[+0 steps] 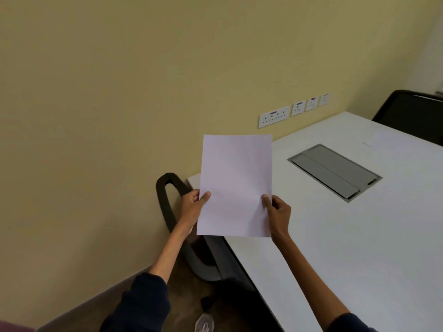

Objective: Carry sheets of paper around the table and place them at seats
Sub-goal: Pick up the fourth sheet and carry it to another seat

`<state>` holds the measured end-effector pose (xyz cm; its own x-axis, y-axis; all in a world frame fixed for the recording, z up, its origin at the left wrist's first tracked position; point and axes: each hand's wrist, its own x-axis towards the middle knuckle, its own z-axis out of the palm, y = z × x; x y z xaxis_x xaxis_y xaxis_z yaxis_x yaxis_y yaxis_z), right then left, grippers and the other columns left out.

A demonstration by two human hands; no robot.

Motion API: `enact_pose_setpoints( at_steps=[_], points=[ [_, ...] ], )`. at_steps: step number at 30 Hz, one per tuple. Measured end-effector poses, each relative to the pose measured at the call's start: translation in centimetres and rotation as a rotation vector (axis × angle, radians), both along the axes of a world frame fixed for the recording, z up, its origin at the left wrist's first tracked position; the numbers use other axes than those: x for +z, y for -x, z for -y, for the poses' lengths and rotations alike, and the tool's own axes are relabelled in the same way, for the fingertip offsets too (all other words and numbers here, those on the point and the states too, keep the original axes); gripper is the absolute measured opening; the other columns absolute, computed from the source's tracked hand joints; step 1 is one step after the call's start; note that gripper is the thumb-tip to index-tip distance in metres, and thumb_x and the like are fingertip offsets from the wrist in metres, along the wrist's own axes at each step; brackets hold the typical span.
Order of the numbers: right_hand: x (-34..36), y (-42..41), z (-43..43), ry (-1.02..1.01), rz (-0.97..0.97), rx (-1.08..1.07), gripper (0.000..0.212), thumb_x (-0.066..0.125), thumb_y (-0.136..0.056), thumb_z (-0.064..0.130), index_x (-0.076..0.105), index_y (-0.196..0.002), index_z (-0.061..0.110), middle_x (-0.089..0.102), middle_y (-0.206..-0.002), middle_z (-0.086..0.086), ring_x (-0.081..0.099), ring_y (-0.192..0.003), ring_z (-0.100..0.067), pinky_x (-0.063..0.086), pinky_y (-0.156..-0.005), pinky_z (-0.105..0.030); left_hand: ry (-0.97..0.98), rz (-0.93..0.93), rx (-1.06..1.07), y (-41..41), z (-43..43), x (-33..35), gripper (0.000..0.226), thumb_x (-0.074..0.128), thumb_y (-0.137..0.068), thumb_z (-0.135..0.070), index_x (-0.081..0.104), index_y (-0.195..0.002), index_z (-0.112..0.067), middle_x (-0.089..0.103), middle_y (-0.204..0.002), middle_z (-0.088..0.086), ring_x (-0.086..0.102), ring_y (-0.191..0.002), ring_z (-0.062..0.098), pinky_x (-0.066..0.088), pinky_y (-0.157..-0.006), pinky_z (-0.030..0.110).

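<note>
sheets of paper (236, 185), blank and white, held upright in the air in front of the person, above the near corner of the white surface (359, 236); whether one sheet or several lie together cannot be told. left hand (193, 209) pinches the left edge low down, thumb on the facing side and fingers behind. right hand (278, 212) pinches the right edge at about the same height, thumb likewise on the front. both hands are thus closed on the paper, which touches nothing else. a dark chair (172, 212) stands at the end of the surface, just beyond and below the left hand, pushed in close; a second dark chair (412, 113) stands at the far side. a grey cable hatch (334, 172) is set flush into the surface, and wall sockets (274, 116) line the wall behind. judged step: carrying, with the paper not yet laid at any seat in view. the next move would call for lowering the paper flat onto the surface before the near chair, short of the hatch, then letting one sheet go; if several are held, the thumbs must part the top sheet from the rest.
</note>
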<state>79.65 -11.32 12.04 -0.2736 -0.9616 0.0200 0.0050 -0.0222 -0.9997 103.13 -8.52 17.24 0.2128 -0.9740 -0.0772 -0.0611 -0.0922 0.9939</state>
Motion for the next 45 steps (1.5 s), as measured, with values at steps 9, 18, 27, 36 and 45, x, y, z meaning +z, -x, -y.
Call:
enact_pose_setpoints(
  at_steps=[9, 18, 27, 36, 45],
  points=[
    [-1.9, -1.7, 8.2, -0.071, -0.011, -0.276, 0.037, 0.066, -0.09, 0.029, 0.058, -0.071, -0.001, 0.052, -0.065, -0.004, 0.041, -0.062, -0.015, 0.036, -0.063, -0.032, -0.06, 0.186, -0.268, -1.9, 16.6, -2.2, 0.028, 0.064, -0.092, -0.028, 0.049, -0.075, -0.012, 0.043, -0.07, 0.009, 0.04, -0.066, 0.019, 0.033, -0.065, 0.032],
    [-4.6, 1.2, 8.9, -0.204, -0.006, -0.523, 0.042, 0.067, -0.09, 0.029, 0.052, -0.072, -0.007, 0.047, -0.065, -0.006, 0.038, -0.063, -0.017, 0.032, -0.063, -0.031, -0.128, 0.309, -0.584, 3.8, 25.5, -6.1, 0.04, 0.066, -0.091, -0.024, 0.041, -0.061, -0.014, 0.04, -0.059, -0.001, 0.036, -0.056, 0.014, 0.029, -0.057, 0.028],
    [-10.7, 4.5, 7.7, -0.412, 0.023, -0.621, 0.04, 0.066, -0.09, 0.026, 0.05, -0.069, -0.005, 0.048, -0.064, -0.006, 0.038, -0.061, -0.017, 0.032, -0.061, -0.03, -0.221, 0.493, -0.71, 10.5, 28.1, -12.4, 0.031, 0.065, -0.092, -0.027, 0.053, -0.072, -0.006, 0.053, -0.072, 0.008, 0.047, -0.067, 0.019, 0.035, -0.06, 0.028],
    [-16.8, 5.6, 8.0, -0.627, -0.002, -0.609, 0.039, 0.067, -0.087, 0.028, 0.043, -0.06, 0.014, 0.043, -0.06, -0.003, 0.038, -0.058, -0.017, 0.031, -0.058, -0.028, -0.278, 0.724, -0.769, 12.4, 28.9, -18.3, 0.031, 0.063, -0.092, -0.031, 0.061, -0.091, -0.001, 0.066, -0.092, 0.012, 0.061, -0.086, 0.031, 0.047, -0.074, 0.036],
    [-19.9, 5.9, 8.5, -0.815, -0.037, -0.564, 0.032, 0.071, -0.083, 0.029, 0.058, -0.066, 0.005, 0.057, -0.066, -0.007, 0.05, -0.061, -0.021, 0.039, -0.062, -0.029, -0.281, 0.873, -0.83, 12.8, 29.7, -23.2, 0.038, 0.063, -0.092, -0.032, 0.06, -0.103, 0.004, 0.066, -0.105, 0.021, 0.06, -0.091, 0.035, 0.043, -0.073, 0.034]
  ],
)
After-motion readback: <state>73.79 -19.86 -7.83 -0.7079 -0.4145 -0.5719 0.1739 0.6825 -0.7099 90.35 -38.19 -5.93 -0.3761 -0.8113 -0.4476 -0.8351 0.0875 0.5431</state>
